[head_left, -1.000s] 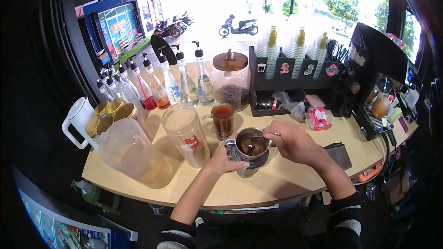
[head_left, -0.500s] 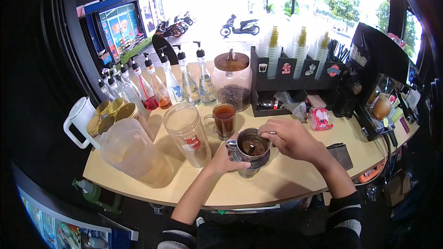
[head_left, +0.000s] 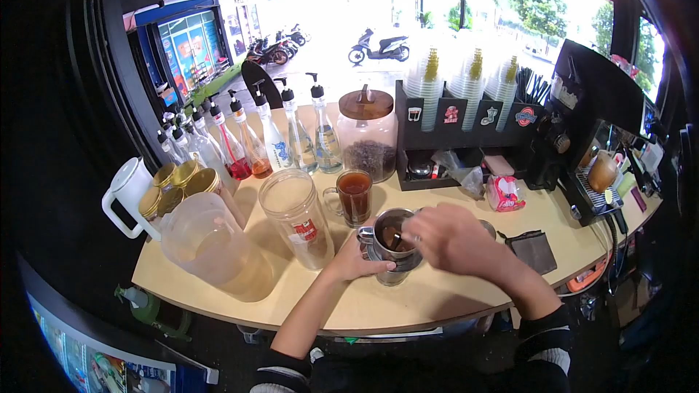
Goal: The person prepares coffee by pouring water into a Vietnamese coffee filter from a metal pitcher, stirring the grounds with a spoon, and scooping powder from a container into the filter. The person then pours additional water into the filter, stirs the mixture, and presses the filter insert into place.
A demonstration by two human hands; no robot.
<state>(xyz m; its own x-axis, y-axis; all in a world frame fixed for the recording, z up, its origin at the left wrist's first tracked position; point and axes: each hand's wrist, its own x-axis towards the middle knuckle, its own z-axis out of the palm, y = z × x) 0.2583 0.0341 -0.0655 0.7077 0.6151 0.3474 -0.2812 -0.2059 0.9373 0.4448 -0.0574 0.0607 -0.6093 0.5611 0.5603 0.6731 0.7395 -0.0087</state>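
A metal coffee drip filter point(head_left: 369, 237) sits on top of a clear glass point(head_left: 393, 276), with brown liquid inside the filter. My left hand point(head_left: 357, 262) is closed around the filter's base, its thumb across the front rim. Over the filter's right side, my right hand point(head_left: 455, 240) is closed and slightly blurred, its fingers pinched on what looks like a thin metal spoon; the part in the fingers is hidden. Just behind stands a glass mug of reddish-brown drink point(head_left: 354, 196). To the left is a tall clear canister point(head_left: 298, 211) with a red label.
At left stand a cloudy plastic pitcher point(head_left: 207, 247), a white jug point(head_left: 131, 193) and gold-rimmed containers. Pump bottles point(head_left: 298, 138) and a wooden-lidded jar point(head_left: 368, 135) line the back. A black cup rack point(head_left: 466, 135), dark pouch point(head_left: 535, 251) and espresso machine point(head_left: 593, 167) are at right.
My right hand has shifted slightly left and down over the filter, with motion blur. A round metal piece now shows behind it. My left hand keeps its hold.
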